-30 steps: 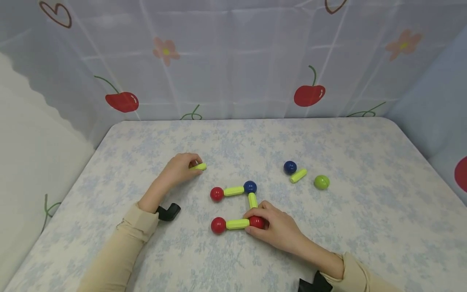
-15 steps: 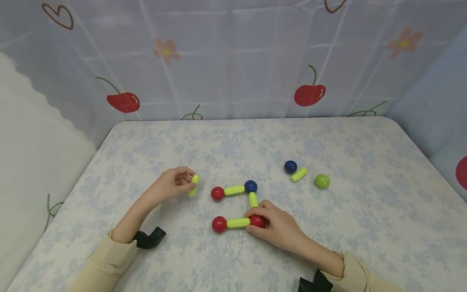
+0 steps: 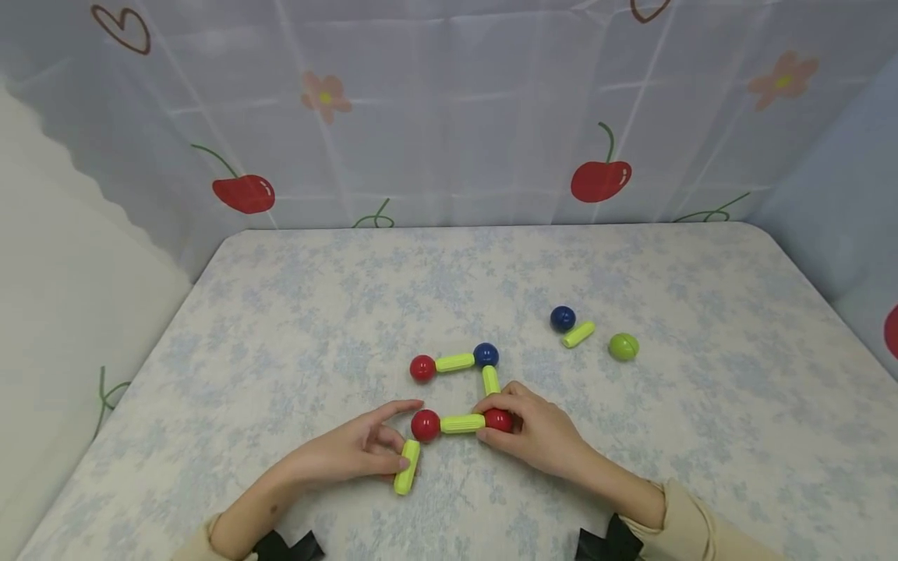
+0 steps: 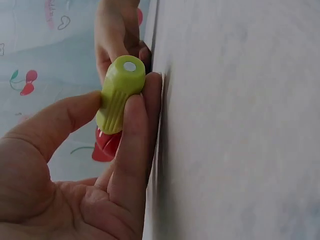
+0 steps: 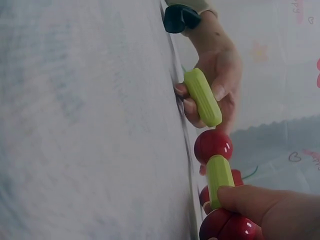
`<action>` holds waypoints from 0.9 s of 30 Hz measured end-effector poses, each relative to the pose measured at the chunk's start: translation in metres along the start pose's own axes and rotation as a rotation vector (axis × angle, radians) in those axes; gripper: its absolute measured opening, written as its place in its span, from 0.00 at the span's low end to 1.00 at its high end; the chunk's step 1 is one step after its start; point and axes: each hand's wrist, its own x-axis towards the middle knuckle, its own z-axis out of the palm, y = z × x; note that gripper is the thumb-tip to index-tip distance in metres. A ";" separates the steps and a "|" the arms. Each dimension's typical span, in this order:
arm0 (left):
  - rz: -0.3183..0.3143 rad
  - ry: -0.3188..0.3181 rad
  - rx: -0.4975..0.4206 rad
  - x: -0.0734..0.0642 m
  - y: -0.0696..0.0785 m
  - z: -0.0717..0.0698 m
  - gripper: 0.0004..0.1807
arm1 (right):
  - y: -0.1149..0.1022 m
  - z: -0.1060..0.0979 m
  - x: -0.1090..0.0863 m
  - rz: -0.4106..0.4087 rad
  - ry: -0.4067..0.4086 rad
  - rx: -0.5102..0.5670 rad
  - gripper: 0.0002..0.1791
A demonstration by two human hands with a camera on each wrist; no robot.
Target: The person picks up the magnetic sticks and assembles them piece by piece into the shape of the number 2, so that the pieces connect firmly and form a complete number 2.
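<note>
A U-shaped chain of magnetic rods and balls lies mid-table in the head view. Its near arm runs from a red ball along a yellow-green rod to a corner red ball. My right hand grips that corner ball, covering part of it. In the right wrist view, the thumb also presses the rod. My left hand pinches a loose yellow-green magnetic rod between thumb and fingers, one end close beside the near left red ball. A silvery disc shows on its other end in the left wrist view.
The chain's far side has a blue ball, a rod and a red ball. Farther right lie a loose blue ball, a rod and a green ball. A printed curtain hangs behind the table.
My left hand has brought the loose rod from the table's left-middle area toward me and right, turning it, to the near red ball. The right hand keeps its grip on the corner ball.
</note>
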 end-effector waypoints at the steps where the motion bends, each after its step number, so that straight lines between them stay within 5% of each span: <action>1: -0.003 -0.013 -0.025 0.002 -0.001 0.002 0.40 | 0.000 0.000 0.000 0.000 -0.001 0.003 0.11; 9: 0.008 -0.061 -0.144 0.007 -0.005 0.009 0.40 | 0.000 -0.001 -0.001 0.009 -0.005 0.014 0.11; 18: -0.015 -0.003 -0.263 0.009 -0.005 0.016 0.39 | -0.001 -0.003 0.002 0.024 -0.007 0.027 0.13; 27: -0.048 0.077 -0.295 0.011 -0.005 0.021 0.38 | -0.004 -0.017 0.007 0.025 -0.136 0.028 0.26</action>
